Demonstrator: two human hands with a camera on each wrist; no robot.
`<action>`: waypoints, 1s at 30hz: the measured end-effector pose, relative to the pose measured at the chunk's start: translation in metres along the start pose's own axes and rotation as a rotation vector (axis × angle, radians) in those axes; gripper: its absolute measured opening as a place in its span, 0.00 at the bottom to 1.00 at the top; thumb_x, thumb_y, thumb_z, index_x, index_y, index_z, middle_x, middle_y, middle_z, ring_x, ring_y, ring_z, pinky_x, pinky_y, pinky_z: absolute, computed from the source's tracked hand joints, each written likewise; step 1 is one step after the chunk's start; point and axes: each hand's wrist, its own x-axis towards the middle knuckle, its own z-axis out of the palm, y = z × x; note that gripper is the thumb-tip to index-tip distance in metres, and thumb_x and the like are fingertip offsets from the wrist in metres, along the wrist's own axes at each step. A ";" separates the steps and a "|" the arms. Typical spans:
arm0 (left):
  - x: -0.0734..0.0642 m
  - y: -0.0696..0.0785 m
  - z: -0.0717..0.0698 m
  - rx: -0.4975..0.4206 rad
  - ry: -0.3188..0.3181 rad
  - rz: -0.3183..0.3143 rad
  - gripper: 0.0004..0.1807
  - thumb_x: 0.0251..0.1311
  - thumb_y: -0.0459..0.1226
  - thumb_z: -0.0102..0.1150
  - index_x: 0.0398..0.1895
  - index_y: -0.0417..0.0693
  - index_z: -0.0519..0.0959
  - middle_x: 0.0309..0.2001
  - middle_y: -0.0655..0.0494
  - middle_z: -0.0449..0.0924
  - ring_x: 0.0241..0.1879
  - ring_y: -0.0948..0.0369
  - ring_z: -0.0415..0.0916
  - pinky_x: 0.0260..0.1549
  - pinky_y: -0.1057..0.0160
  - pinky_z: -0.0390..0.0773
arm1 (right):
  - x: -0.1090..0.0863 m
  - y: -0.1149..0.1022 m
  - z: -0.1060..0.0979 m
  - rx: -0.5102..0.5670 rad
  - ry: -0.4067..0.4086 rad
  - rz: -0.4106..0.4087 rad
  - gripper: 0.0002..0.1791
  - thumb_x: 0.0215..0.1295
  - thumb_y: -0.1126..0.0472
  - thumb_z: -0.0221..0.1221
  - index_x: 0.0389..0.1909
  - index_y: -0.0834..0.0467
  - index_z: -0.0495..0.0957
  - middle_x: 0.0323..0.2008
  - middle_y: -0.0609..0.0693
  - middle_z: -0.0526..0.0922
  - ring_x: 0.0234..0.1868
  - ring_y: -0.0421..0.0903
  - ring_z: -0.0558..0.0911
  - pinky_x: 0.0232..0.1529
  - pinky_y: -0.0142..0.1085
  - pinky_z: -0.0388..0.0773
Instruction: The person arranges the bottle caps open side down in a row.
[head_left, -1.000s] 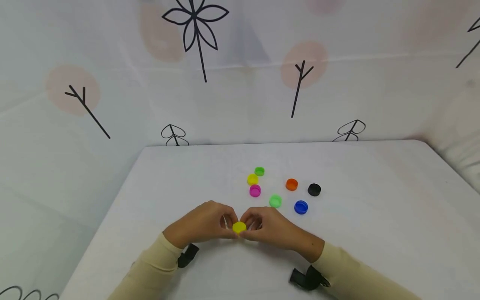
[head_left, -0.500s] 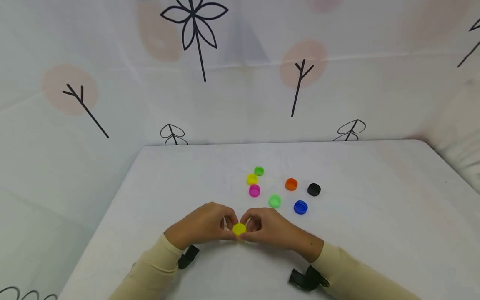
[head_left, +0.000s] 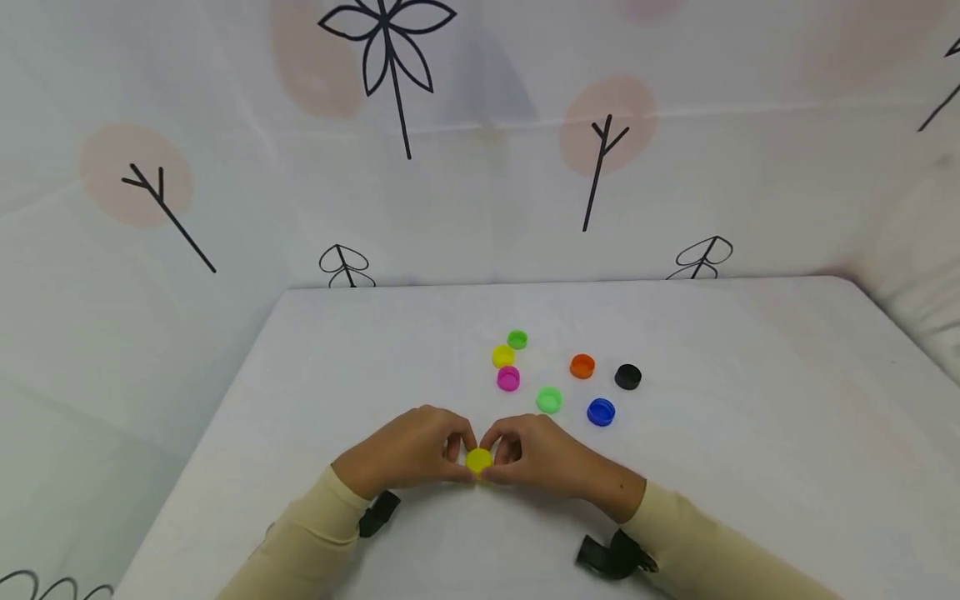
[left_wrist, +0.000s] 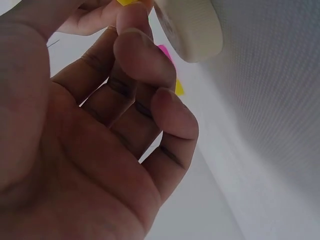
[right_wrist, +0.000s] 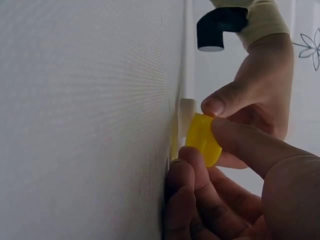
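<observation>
Both hands meet at a yellow bottle cap [head_left: 478, 461] near the front middle of the table. My left hand [head_left: 412, 446] pinches its left side between thumb and fingers, and my right hand [head_left: 543, 452] pinches the right side. In the right wrist view the yellow cap [right_wrist: 203, 140] is tilted close over the table, next to a cream-white, cap-like piece [right_wrist: 187, 114]. That cream piece [left_wrist: 192, 30] looms large beside the left fingertips in the left wrist view, while the hands hide it in the head view.
Behind the hands lie loose caps: green [head_left: 517, 339], yellow [head_left: 503, 357], magenta [head_left: 508, 378], light green [head_left: 549, 400], orange [head_left: 582, 366], black [head_left: 627, 377] and blue [head_left: 601, 412]. A printed cloth [head_left: 480, 208] hangs behind the white table [head_left: 750, 417].
Both hands keep hold of the yellow cap and have shifted it very slightly lower in the head view. The loose caps stay in the same arrangement.
</observation>
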 end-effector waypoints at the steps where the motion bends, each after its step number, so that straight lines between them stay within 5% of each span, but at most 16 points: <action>1: 0.000 0.000 0.000 0.002 0.002 -0.002 0.12 0.50 0.44 0.77 0.33 0.54 0.83 0.20 0.67 0.71 0.23 0.71 0.66 0.25 0.72 0.69 | 0.000 0.000 0.000 -0.004 0.000 -0.001 0.13 0.59 0.57 0.71 0.43 0.55 0.83 0.25 0.40 0.82 0.28 0.38 0.79 0.33 0.27 0.78; 30: 0.003 0.003 0.004 0.028 -0.023 -0.034 0.14 0.47 0.43 0.79 0.33 0.55 0.82 0.18 0.66 0.69 0.22 0.70 0.66 0.25 0.70 0.68 | 0.000 -0.005 -0.001 -0.042 -0.027 0.038 0.12 0.59 0.59 0.71 0.43 0.55 0.83 0.22 0.41 0.79 0.26 0.38 0.77 0.29 0.27 0.74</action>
